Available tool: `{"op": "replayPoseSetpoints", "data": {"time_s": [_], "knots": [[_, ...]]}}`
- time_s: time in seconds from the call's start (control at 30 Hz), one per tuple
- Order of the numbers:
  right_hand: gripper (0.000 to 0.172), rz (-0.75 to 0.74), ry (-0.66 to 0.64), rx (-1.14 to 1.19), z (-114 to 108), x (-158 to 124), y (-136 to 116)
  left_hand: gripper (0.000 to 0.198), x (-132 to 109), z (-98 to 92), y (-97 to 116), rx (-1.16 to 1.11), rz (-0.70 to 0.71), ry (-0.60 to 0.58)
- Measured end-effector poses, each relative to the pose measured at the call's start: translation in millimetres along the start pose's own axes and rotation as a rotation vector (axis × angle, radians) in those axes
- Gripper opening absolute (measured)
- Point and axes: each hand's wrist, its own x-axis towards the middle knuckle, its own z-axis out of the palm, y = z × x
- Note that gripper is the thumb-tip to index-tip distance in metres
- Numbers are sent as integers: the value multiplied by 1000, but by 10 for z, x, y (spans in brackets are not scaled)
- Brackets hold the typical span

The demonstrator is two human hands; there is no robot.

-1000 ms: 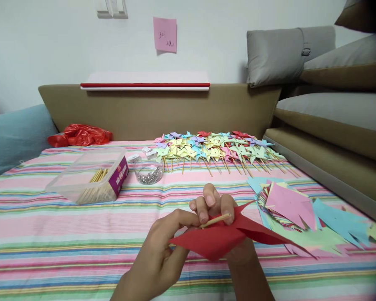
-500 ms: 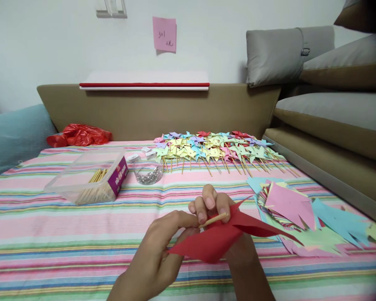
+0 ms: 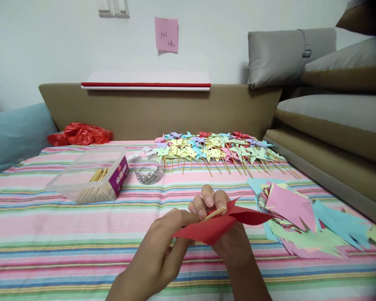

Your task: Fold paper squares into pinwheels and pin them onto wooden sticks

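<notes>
A red paper pinwheel [image 3: 211,230] is up off the cloth in front of me, its pointed blades spread left and right. Behind the paper, a thin wooden stick [image 3: 215,212] shows its tip. My right hand [image 3: 208,198] curls its fingers around the stick and the back of the pinwheel; part of the palm is hidden by the red paper. From the left, my left hand [image 3: 163,246] is closed at the stick's lower end and the paper's left edge. Its fingertips are partly hidden, and what lies under the paper cannot be seen.
Finished pinwheels [image 3: 213,150] lie in rows at the back. Cut paper sheets [image 3: 291,205] are piled at right. A clear plastic box [image 3: 84,184] of sticks and a round container of small metal pins [image 3: 150,175] stand left. Cushions [image 3: 332,117] border the right side.
The red pinwheel has tilted flatter and its right blade reaches less far right. Both hands keep their hold, with the right hand's fingers slightly shifted around the stick.
</notes>
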Motion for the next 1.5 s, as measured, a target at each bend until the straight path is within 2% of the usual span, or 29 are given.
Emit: {"op": "replayPoseSetpoints", "data": {"time_s": [0.17,0.37,0.57,0.67,0.77,0.83,0.93,1.2,1.37,1.5], "knots": [[20,-11,17,-10,-12,6,38,20,-1,0,-6,-37,-34,-18],[20,-9,73,-32,36,9,64,16,22,8,-21,-14,-43,34],[13,6,73,-95,74,32,100,13,27,34,-51,-48,-134,37],[16,19,147,-83,40,39,127,9,28,75,-42,-156,-178,42],[19,20,249,-51,4,31,142,22,31,111,-13,-281,-186,75],[20,24,258,-36,-11,22,148,24,38,116,11,-307,-186,56],[20,30,256,-37,-23,9,153,17,49,100,28,-247,-192,6],[13,10,197,-30,-3,5,192,35,34,22,-76,-89,-67,41],[15,14,321,43,-24,1,235,47,46,-10,-116,-73,8,36],[21,8,382,55,-9,4,245,50,50,-32,-132,-68,12,-1]]}}
